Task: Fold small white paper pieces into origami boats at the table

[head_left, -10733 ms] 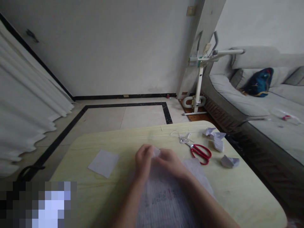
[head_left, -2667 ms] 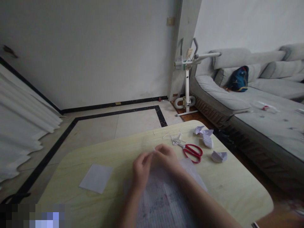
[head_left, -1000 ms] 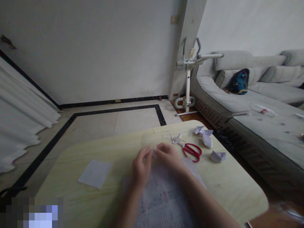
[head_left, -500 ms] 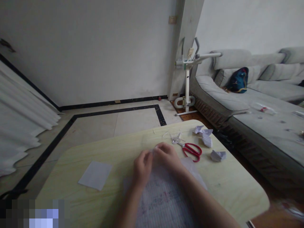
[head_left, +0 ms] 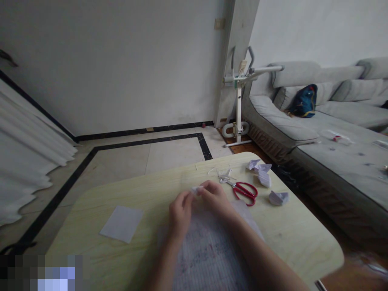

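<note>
Between the fingertips of both hands is a small piece of white paper [head_left: 195, 189], mostly covered by the fingers. My left hand [head_left: 181, 210] pinches its left side, and my right hand [head_left: 215, 198] pinches its right side. Under my forearms lies a large lined sheet [head_left: 209, 258] with writing on it. Just beyond my right hand rest red-handled scissors [head_left: 246, 193], their blades among white paper scraps [head_left: 226, 176]. A blank square of paper [head_left: 121, 224] lies flat to the left of my hands.
Several folded paper pieces [head_left: 279, 198] sit along the right side of the pale wooden table [head_left: 309, 242]. Past that edge stands a grey sofa [head_left: 333, 133] with a blue bag [head_left: 305, 101] on it. White exercise equipment [head_left: 239, 101] stands behind the table.
More of the small white paper shows between my fingertips now. My hands have shifted only slightly, the left a little to the left. Everything else on the table stays put.
</note>
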The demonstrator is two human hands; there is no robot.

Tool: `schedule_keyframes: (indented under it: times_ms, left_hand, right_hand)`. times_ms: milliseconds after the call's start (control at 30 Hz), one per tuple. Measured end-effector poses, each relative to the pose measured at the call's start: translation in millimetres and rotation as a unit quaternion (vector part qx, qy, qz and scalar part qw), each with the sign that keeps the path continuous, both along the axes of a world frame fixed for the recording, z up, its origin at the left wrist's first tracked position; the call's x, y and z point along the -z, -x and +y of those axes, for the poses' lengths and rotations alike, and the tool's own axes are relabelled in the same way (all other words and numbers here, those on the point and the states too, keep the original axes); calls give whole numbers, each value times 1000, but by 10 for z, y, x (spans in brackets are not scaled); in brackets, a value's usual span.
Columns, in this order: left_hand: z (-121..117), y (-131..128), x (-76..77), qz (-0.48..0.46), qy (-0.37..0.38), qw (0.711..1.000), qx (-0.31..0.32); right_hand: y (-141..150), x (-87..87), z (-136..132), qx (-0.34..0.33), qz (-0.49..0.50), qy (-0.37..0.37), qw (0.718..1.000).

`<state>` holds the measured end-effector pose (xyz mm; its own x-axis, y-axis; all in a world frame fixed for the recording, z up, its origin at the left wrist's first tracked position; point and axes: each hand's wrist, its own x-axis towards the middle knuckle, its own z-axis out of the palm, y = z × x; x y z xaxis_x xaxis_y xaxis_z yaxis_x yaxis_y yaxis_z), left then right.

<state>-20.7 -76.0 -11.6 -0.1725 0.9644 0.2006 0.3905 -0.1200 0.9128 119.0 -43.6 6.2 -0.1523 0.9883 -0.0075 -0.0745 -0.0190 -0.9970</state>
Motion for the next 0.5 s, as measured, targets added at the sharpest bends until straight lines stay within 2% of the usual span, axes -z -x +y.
schedule_keyframes:
  times_ms: [200,367,500]
  left_hand:
    - [-5,-7,-18,-14,20,1000,6]
    - [10,-26,42,-66,27,997,31]
    - [18,-25,61,-69,29,997,19]
  right_hand:
    - [-13,-62,2,27,-26,1,999]
    - [-50,-47,11,36,-14,6,999]
    - [-68,-31,16,38,-1,9,999]
